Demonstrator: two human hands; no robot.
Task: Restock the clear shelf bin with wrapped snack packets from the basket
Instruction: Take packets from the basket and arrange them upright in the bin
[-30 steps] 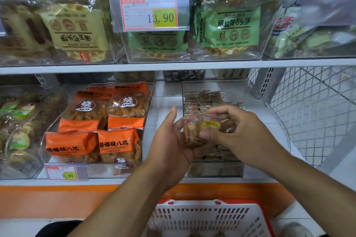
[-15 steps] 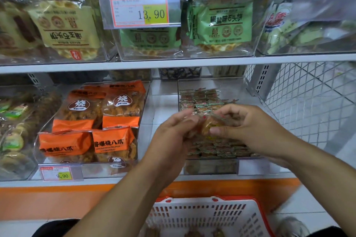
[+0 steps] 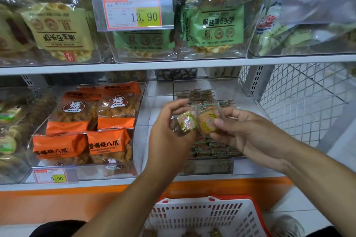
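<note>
Both hands are raised over the clear shelf bin (image 3: 248, 90) on the lower shelf. My left hand (image 3: 169, 136) grips a small wrapped snack packet (image 3: 186, 121) with a shiny wrapper. Beside it, my right hand (image 3: 248, 134) pinches a second wrapped packet (image 3: 207, 120) with an orange and green print. The two packets touch each other. Rows of similar small packets (image 3: 213, 148) lie in the bin under my hands. Below, the white basket (image 3: 202, 215) with a red rim holds a few more packets at its bottom.
Left of the bin stands a clear bin of orange snack bags (image 3: 86, 127) with a 9.90 price tag (image 3: 51, 176). The upper shelf (image 3: 173, 65) carries bins of green and yellow biscuit packs and a 13.90 tag (image 3: 134, 11). A wire mesh panel (image 3: 300, 98) is on the right.
My hands have drawn slightly apart, so each now holds its own packet; a second ago they were together around one clump. The view shifted a little.
</note>
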